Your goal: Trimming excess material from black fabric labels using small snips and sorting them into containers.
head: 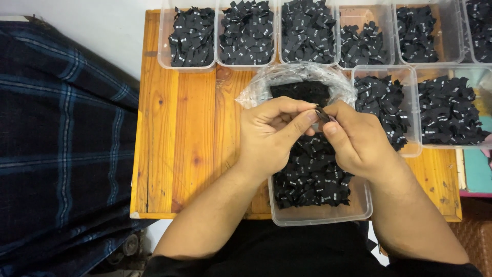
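Note:
My left hand (pixel 271 134) and my right hand (pixel 356 138) meet above a clear plastic tub (pixel 318 215) full of small black fabric labels. Both pinch one small black label (pixel 324 115) between thumbs and fingertips, at the middle of the view. Just behind the hands lies a clear plastic bag (pixel 300 77) with more black labels inside. My forearms come in from the bottom edge.
Several clear tubs of black labels line the back of the wooden table (pixel 179 128), such as one at the far left (pixel 188 37). Two more tubs (pixel 446 110) stand at the right. A dark blue checked cloth (pixel 61 143) hangs at the left.

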